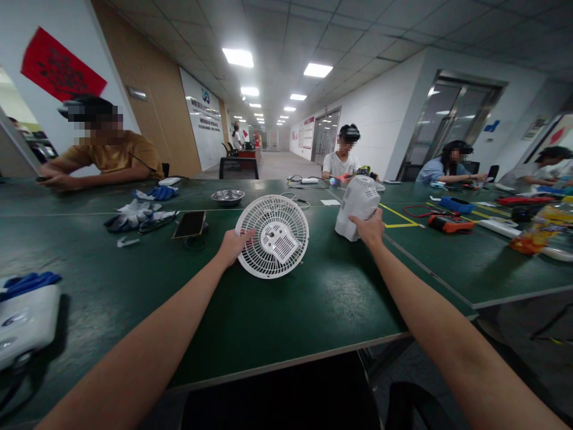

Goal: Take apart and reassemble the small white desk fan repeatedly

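My left hand [233, 243] grips the left rim of a round white fan head [283, 242], thumb over the slotted guard. The fan head is tilted up above the green table [286, 322], its vented back housing facing me. To the right, my right hand [370, 227] is closed round the lower side of a white plastic fan base [357, 206] with vent slots near its top. Its far side is hidden. The two white parts are apart from each other.
Left on the table are a phone on a stand [190, 226], grey gloves [136, 214], a metal bowl [227, 197] and a white device [27, 322]. To the right lie an orange multimeter [450, 224] and a bottle [537, 230]. Several people sit around the tables.
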`<state>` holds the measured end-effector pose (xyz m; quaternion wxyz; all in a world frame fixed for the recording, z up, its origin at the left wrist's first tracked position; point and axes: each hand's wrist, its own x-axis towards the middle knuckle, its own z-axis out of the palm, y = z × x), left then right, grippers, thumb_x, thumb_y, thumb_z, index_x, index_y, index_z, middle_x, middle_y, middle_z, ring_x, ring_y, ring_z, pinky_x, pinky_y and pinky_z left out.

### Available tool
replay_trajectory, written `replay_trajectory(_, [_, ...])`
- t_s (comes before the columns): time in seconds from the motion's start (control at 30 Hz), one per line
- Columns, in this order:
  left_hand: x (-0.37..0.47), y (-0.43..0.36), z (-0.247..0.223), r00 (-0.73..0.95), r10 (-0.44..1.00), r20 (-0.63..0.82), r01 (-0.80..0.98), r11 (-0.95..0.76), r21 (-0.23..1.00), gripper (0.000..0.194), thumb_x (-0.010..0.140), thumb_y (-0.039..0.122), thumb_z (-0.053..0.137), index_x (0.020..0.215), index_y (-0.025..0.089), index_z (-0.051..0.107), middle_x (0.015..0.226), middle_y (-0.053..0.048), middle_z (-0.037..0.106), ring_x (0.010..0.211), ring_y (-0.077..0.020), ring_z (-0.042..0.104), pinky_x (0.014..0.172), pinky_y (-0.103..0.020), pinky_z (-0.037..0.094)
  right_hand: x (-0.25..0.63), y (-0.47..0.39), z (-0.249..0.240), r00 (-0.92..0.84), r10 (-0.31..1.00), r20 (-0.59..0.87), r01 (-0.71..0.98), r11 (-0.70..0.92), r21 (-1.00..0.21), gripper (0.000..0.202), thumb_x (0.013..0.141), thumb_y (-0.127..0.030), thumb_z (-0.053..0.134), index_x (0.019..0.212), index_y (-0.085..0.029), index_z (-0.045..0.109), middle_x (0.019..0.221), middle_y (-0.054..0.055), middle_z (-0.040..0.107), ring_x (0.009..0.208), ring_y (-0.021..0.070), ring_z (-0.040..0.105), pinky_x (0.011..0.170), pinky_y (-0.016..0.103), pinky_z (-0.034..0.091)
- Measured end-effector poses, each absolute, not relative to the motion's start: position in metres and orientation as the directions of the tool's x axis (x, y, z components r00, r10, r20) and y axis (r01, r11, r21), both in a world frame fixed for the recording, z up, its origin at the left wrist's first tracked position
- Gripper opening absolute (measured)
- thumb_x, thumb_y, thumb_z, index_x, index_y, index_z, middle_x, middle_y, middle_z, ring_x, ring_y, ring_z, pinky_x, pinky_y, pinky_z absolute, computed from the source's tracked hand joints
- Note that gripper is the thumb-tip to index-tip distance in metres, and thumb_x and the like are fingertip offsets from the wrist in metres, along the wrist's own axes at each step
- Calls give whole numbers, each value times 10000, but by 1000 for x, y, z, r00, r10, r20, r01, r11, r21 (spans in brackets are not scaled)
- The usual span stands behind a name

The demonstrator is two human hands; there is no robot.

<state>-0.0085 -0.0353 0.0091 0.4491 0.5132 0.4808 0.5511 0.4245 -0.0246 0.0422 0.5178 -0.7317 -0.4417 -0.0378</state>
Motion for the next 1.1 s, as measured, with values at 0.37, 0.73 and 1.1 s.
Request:
replay_trajectory(0.37, [-11, -30, 3, -70, 982, 173, -16, -174, 985, 286, 732, 337, 778, 882, 101, 715, 804, -93, 747, 713, -215, 706, 716, -369, 587, 429, -20, 41, 564, 571, 597, 669, 108, -736, 824, 680, -532, 703, 1339, -163, 373, 1261, 159, 591, 1104, 282, 591, 943, 399, 448])
replay_trajectory(0.73, [-12, -28, 3, -54, 989, 140, -12, -141, 990, 284, 745, 325, 772, 920, 110, 713, 843, -109, 753, 735, -231, 721, 717, -387, 595, 431, -26, 49, 598, 499, 628, 621, 207, -756, 757, 653, -495, 731, 1279, -156, 474, 1209, 130, 603, 1005, 249, 608, 883, 365, 470])
replay_trajectory(1.1, [-12, -29, 3, -52, 985, 162, -5, -162, 987, 281, 750, 342, 771, 892, 106, 718, 819, -110, 752, 716, -228, 719, 714, -383, 595, 417, -39, 58, 460, 428, 778, 797, 187, -574, 788, 672, -459, 696, 1341, -157, 411, 1233, 119, 566, 1054, 274, 565, 951, 416, 431])
